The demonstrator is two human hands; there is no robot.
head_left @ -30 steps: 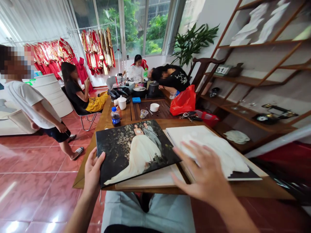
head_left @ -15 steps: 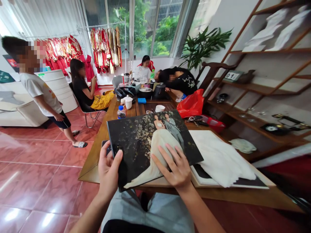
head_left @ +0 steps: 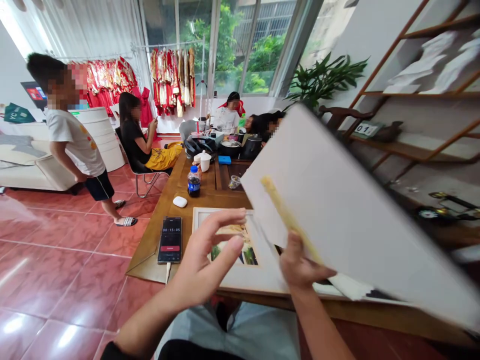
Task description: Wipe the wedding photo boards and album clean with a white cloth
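My right hand (head_left: 305, 265) grips the lower left edge of a large white panel (head_left: 337, 215), tilted up at the right. A yellowish strip (head_left: 275, 197) runs along its plain side near my thumb. Blur softens the panel's far edge. My left hand (head_left: 213, 255) is raised with fingers apart, holding nothing. Below it on the table lies a white-bordered picture (head_left: 204, 214), partly hidden by my hand. White cloth (head_left: 348, 286) shows under the panel. Left of my left hand is a phone (head_left: 170, 240) with a running timer and a cable.
On the wooden table (head_left: 157, 200) stand a blue-capped bottle (head_left: 194, 181), a white earbud case (head_left: 180, 201), a white lidded cup (head_left: 205, 161) and a blue box (head_left: 224, 160). Several people sit or stand around. Shelves (head_left: 397, 145) rise at the right.
The dark wedding photo held in both hands is out of sight; a panel's white side now shows at right in my right hand. My left hand has let go. The picture underneath is uncovered.
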